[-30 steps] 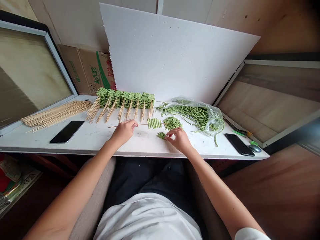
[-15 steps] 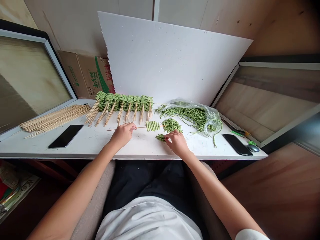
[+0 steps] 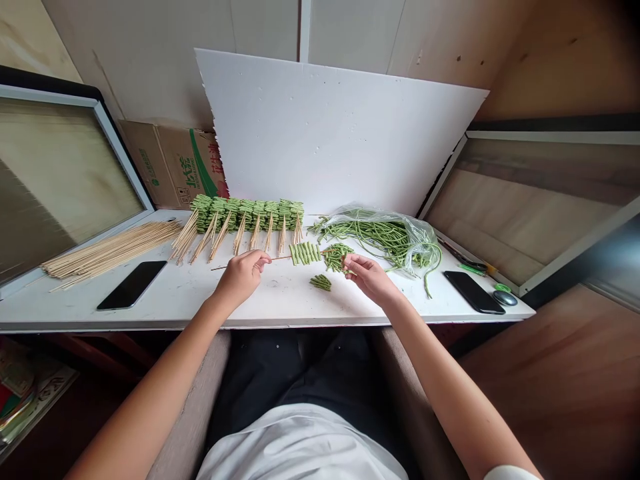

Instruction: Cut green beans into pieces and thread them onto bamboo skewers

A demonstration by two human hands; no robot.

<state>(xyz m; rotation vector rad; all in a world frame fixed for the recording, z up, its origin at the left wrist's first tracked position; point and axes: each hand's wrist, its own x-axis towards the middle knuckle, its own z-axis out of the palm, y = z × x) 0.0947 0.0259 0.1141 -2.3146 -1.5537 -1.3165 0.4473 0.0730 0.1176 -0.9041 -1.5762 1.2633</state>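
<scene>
Left fingers: the left hand's (image 3: 241, 279) fingers (image 3: 261, 261) pinch shut on a bamboo skewer (image 3: 233, 266), which runs level above the table and carries a row of cut long beans (image 3: 305, 253).

Right fingers: the right hand's (image 3: 370, 279) fingertips (image 3: 349, 262) are curled almost closed at a loose heap of bean pieces (image 3: 337, 257); I cannot tell whether they hold a piece.

Close by: a small bunch of bean pieces (image 3: 321, 283) lies on the white table (image 3: 280, 300), near the right hand.

Farther out: loaded skewers (image 3: 247, 215) stand in a far row; bare skewers (image 3: 110, 248) lie left; a plastic bag of whole beans (image 3: 385, 235) lies right.

Risk: a loose pinch could let the skewer roll, and crowded pieces could split or slide off its point.
</scene>
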